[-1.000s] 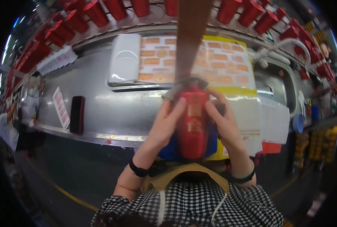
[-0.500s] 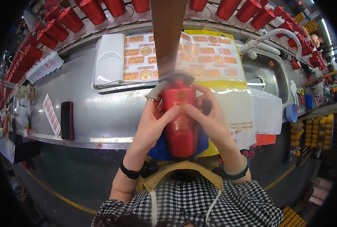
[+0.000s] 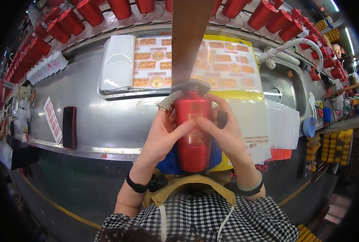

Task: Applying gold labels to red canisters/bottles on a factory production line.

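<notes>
I see the red bottle (image 3: 193, 131) at the centre of the frame, held above the near edge of the steel surface (image 3: 107, 121), its long axis running up and down the frame, neck toward the top. My left hand (image 3: 163, 135) and right hand (image 3: 223, 133) clasp it from either side, fingers (image 3: 186, 127) wrapped narrow around its body, thumbs meeting on its front

We now hold the red bottle (image 3: 193, 131) a little lower and closer to us, and both thumbs (image 3: 187, 128) meet across its front label instead of gripping its sides.
</notes>
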The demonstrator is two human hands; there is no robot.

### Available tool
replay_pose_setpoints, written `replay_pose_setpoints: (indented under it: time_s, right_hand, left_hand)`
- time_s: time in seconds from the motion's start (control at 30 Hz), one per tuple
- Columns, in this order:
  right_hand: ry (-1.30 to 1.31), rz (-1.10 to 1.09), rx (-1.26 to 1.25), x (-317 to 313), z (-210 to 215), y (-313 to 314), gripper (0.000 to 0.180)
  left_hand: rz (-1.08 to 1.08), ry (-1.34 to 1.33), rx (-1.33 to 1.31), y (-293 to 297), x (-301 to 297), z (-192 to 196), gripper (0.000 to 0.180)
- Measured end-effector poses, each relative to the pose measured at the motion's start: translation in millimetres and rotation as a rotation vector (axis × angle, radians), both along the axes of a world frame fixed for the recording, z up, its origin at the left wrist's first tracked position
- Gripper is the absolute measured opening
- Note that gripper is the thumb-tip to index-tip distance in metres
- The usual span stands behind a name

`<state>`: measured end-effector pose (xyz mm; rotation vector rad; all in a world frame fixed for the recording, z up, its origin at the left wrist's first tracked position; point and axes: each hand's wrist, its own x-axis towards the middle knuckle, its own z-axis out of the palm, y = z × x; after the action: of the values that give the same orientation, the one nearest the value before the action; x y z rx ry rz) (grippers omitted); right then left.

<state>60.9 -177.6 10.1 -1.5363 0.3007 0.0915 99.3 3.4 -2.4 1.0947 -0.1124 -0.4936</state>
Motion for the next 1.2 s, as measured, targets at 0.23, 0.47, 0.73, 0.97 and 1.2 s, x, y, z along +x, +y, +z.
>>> replay_pose_setpoints:
  time_s: [0.23,0.47,0.73,0.97,1.2]
  right_hand:
    - [0.012,-0.007,-0.034,2,3,1,0.068]
    - [0.013,-0.003,-0.071,20,15,1,0.045]
    - [0.014,0.064,-0.056,20,21,-11,0.038]
    - [0.052,0.029,-0.092,9,41,-29,0.037]
    - [-0.478,0.030,-0.620,28,69,-24,0.029]
  left_hand:
    - [0.042,0.015,-0.009,-4,0,-2,0.065]
    - [0.093,0.113,0.004,-13,6,0,0.053]
    - [0.243,-0.098,0.087,-11,-5,-6,0.040]
    - [-0.075,-1.093,0.763,20,10,-4,0.075]
    - [-0.049,-1.019,0.682,17,44,-12,0.075]
